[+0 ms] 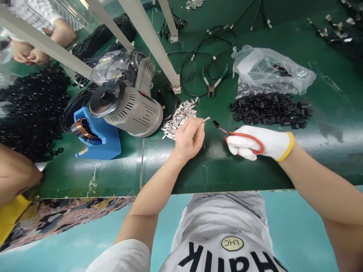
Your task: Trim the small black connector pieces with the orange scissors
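Between thumb and fingertips, my bare left hand (189,139) pinches a small metal connector (207,119) that points right. Just behind that hand lies a pile of silver metal connectors (181,116), partly covered by it. My right hand (255,141), in a white glove with a yellow cuff, grips red-handled pliers (257,139) whose dark jaws point left toward the connector without touching it. Behind my gloved hand sits a heap of small black plastic pieces (272,110).
Green-handled cutters (211,90) lie near black cables (195,53). A clear plastic bag (272,68) rests behind the black pieces. To the left stand a grey machine (133,113) and a blue tape dispenser (107,143). White posts (154,41) rise from the table. Other people's arms show at left.
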Action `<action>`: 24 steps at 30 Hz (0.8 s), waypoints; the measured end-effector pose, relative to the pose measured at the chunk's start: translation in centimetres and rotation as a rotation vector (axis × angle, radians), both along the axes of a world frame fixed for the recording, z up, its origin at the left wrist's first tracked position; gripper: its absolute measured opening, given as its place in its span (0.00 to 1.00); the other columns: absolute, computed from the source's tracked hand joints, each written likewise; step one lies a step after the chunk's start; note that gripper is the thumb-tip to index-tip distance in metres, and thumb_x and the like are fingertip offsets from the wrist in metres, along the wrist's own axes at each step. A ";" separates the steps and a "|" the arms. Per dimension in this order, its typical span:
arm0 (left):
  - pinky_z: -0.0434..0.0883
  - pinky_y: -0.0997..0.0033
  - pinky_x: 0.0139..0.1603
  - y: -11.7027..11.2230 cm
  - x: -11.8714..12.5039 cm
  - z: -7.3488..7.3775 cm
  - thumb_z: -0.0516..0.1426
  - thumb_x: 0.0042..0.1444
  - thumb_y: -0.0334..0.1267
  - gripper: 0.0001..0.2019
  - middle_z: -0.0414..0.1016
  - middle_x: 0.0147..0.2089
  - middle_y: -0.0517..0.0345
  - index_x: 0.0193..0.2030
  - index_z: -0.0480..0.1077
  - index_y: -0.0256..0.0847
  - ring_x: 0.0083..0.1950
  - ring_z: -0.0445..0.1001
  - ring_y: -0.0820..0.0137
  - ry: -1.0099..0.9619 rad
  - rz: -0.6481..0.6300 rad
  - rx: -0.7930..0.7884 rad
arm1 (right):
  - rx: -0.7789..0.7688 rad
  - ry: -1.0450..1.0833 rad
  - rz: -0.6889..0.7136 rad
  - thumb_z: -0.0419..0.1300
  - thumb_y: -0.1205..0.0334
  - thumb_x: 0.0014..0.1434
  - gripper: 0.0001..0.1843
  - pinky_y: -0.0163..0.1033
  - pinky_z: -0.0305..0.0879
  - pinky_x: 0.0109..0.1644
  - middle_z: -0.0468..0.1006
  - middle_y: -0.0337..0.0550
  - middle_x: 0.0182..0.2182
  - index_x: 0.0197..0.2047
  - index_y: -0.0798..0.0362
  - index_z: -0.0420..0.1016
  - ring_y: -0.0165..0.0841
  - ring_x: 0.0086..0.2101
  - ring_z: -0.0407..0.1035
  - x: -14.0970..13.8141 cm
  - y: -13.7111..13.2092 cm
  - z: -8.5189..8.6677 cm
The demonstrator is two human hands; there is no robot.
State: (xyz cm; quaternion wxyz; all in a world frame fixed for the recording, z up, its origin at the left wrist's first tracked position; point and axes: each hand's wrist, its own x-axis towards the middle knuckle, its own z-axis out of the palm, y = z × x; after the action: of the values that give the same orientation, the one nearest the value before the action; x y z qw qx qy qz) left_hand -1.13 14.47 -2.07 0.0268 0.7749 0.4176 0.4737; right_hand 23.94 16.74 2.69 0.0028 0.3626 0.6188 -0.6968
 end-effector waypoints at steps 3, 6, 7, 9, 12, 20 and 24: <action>0.70 0.72 0.37 0.0 0.2 -0.1 0.53 0.70 0.36 0.09 0.75 0.32 0.59 0.39 0.72 0.40 0.31 0.72 0.74 -0.151 0.055 -0.195 | 0.239 -0.173 -0.047 0.54 0.32 0.63 0.30 0.37 0.60 0.31 0.73 0.41 0.18 0.30 0.52 0.73 0.31 0.22 0.65 -0.2 -0.3 0.5; 0.70 0.73 0.35 -0.1 0.5 -0.3 0.53 0.71 0.40 0.11 0.75 0.31 0.60 0.38 0.73 0.40 0.30 0.71 0.75 -0.230 0.010 -0.371 | 0.723 -0.604 -0.102 0.51 0.27 0.61 0.34 0.39 0.56 0.32 0.75 0.45 0.22 0.28 0.50 0.72 0.36 0.25 0.68 0.7 -0.2 1.1; 0.70 0.73 0.35 -0.1 0.6 -0.4 0.53 0.71 0.40 0.11 0.75 0.30 0.60 0.39 0.73 0.40 0.29 0.71 0.76 -0.239 -0.004 -0.402 | 0.848 -0.765 -0.117 0.50 0.25 0.60 0.35 0.41 0.55 0.33 0.75 0.47 0.23 0.29 0.50 0.73 0.38 0.26 0.69 1.3 -0.1 1.3; 0.69 0.73 0.34 -0.3 0.9 -0.6 0.53 0.70 0.41 0.12 0.74 0.30 0.60 0.39 0.74 0.40 0.28 0.70 0.76 -0.243 -0.024 -0.437 | 0.969 -1.008 -0.163 0.49 0.22 0.58 0.37 0.42 0.54 0.33 0.77 0.51 0.26 0.33 0.49 0.77 0.43 0.28 0.70 2.5 0.3 1.6; 0.69 0.73 0.32 -0.4 1.3 -1.0 0.53 0.70 0.42 0.12 0.75 0.31 0.59 0.39 0.74 0.40 0.28 0.70 0.76 -0.243 -0.047 -0.462 | 0.939 -1.146 -0.187 0.51 0.23 0.56 0.36 0.43 0.53 0.33 0.78 0.52 0.27 0.37 0.49 0.79 0.43 0.26 0.70 4.0 0.7 1.9; 0.77 0.63 0.49 -0.4 1.8 -0.8 0.52 0.71 0.37 0.09 0.82 0.45 0.50 0.46 0.73 0.41 0.48 0.80 0.67 -0.109 -0.165 -0.356 | 1.075 -1.178 -0.094 0.50 0.32 0.61 0.31 0.42 0.50 0.32 0.73 0.47 0.20 0.39 0.51 0.78 0.41 0.23 0.69 3.5 0.4 0.9; 0.73 0.51 0.65 -0.5 3.3 -0.3 0.50 0.71 0.34 0.08 0.70 0.70 0.41 0.49 0.71 0.41 0.70 0.71 0.60 0.078 -0.325 -0.247 | 1.111 -1.130 -0.084 0.48 0.32 0.63 0.32 0.42 0.50 0.33 0.77 0.50 0.24 0.41 0.52 0.78 0.43 0.26 0.72 3.0 0.0 0.6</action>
State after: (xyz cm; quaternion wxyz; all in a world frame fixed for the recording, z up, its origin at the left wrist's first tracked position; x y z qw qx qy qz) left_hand 2.21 13.94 -2.38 0.1814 0.8407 0.3426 0.3781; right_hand 26.97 16.78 3.34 0.1086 0.6327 0.7667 0.0039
